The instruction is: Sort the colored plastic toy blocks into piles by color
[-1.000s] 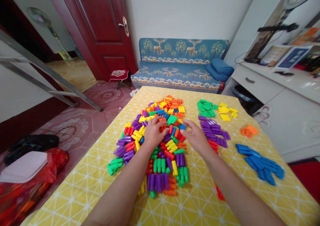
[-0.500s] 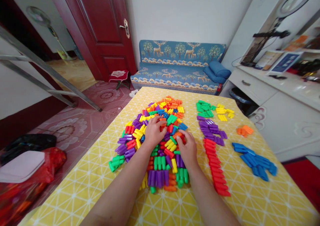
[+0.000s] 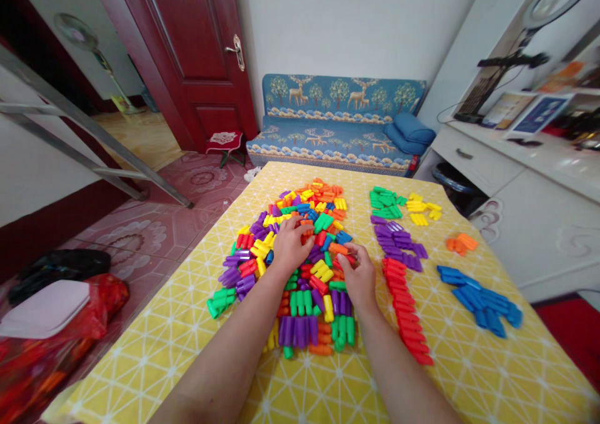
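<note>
A heap of multicoloured bullet-shaped plastic building blocks [image 3: 300, 299] covers the middle of the table. My left hand [image 3: 290, 244] rests over the heap, its fingers curved and the thumb apart. An orange block [image 3: 307, 227] lies by those fingertips; whether they touch it is hard to see. At the heap's right side, my right hand [image 3: 360, 275] pinches another orange block [image 3: 337, 248] between thumb and index finger. Red pieces sit just beneath it, partly covered by the thumb. Right of this hand runs a column of red blocks [image 3: 407, 311].
Sorted groups lie on the yellow tablecloth [image 3: 469, 374]: purple blocks [image 3: 396, 242], green blocks [image 3: 385, 202], yellow blocks [image 3: 422, 208], orange pieces [image 3: 462, 244] and blue blocks [image 3: 482, 299]. Beyond the table stands a blue sofa [image 3: 328, 127]. A white cabinet [image 3: 544, 224] is at the right.
My right hand has shifted slightly right, and the orange block at its fingertips has moved with it. My left hand stays nearly in place. The view has shifted a little.
</note>
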`<state>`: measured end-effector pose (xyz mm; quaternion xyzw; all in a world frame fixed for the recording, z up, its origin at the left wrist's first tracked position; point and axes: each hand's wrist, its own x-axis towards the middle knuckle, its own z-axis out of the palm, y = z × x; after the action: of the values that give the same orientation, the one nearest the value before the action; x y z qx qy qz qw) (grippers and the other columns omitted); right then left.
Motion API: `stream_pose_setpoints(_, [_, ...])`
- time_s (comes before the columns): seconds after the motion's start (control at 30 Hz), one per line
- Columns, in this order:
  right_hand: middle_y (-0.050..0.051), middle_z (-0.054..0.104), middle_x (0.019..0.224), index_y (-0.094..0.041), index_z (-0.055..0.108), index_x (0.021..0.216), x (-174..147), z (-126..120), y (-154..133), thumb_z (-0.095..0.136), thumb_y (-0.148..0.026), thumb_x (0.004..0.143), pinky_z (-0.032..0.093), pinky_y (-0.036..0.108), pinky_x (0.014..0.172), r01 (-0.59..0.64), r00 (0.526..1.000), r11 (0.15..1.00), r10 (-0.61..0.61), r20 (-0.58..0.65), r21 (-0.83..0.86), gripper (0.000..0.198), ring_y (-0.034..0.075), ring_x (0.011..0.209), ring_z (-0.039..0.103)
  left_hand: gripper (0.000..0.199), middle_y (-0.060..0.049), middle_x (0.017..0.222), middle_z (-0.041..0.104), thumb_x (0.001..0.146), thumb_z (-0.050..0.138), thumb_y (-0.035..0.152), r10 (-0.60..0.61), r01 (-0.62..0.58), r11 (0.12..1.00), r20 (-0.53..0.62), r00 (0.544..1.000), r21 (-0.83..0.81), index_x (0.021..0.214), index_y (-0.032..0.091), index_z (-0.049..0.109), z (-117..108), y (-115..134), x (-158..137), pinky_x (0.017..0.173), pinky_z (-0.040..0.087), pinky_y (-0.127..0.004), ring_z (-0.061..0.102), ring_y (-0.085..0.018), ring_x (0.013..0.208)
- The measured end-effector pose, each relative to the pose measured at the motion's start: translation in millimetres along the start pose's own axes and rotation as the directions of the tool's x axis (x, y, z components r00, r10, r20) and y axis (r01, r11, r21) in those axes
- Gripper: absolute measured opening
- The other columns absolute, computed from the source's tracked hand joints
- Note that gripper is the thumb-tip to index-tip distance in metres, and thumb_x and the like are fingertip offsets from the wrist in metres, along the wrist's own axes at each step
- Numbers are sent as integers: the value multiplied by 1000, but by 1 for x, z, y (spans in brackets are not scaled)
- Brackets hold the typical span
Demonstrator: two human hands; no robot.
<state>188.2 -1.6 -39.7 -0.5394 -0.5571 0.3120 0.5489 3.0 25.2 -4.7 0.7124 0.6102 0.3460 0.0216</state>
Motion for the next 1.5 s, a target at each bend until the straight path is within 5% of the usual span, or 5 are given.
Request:
stream_pose_setpoints(0.23, [9, 67, 110, -19, 58, 113, -3, 6, -7, 60, -37, 84, 54, 39, 89, 26, 998, 980, -38, 58, 196, 34, 21, 99, 65, 24, -5, 126, 60, 81, 64, 28, -11, 11, 1000, -2, 1000, -25, 103, 27, 73, -1, 0, 1, 102, 46, -43, 52, -27, 119])
stream_pose_setpoints(0.43, [9, 68, 110, -20, 59, 112, -8, 8, -12, 61, -34, 84, 54, 38, 89, 45, 991, 979, -69, 115, 199, 31, 22, 100, 66, 22, -6, 117, 67, 92, 52, 27, 36, -82, 940, -143, 989, -331, 98, 22, 73, -6, 7, 0, 100, 48, -35, 61, -20, 112])
stream_pose_setpoints(0.63, [8, 68, 109, -21, 60, 111, -7, 7, -15, 59, -34, 86, 54, 38, 90, 85, 985, 980, -110, 133, 182, 28, 22, 101, 66, 30, -6, 104, 74, 89, 58, 42, 241, -162, 872, 118, 963, -461, 107, 21, 70, -11, 14, -5, 90, 53, -33, 68, -21, 98])
stream_pose_setpoints(0.87, [8, 69, 110, -20, 59, 115, -7, 5, -16, 57, -34, 88, 55, 36, 84, 61, 982, 982, -91, 167, 179, 30, 21, 96, 67, 34, -7, 105, 73, 87, 60, 44, 286, -162, 877, 220, 933, -452, 109, 20, 70, -12, 15, -4, 88, 51, -32, 68, -23, 97])
stream_pose_setpoints(1.5, [7, 70, 104, -21, 63, 111, -8, 7, -12, 57, -33, 88, 55, 35, 80, 88, 984, 983, -111, 137, 159, 27, 21, 93, 67, 26, -7, 111, 72, 89, 54, 23, 336, -227, 826, 126, 933, -516, 111, 19, 67, -6, 11, -4, 91, 50, -32, 67, -22, 102])
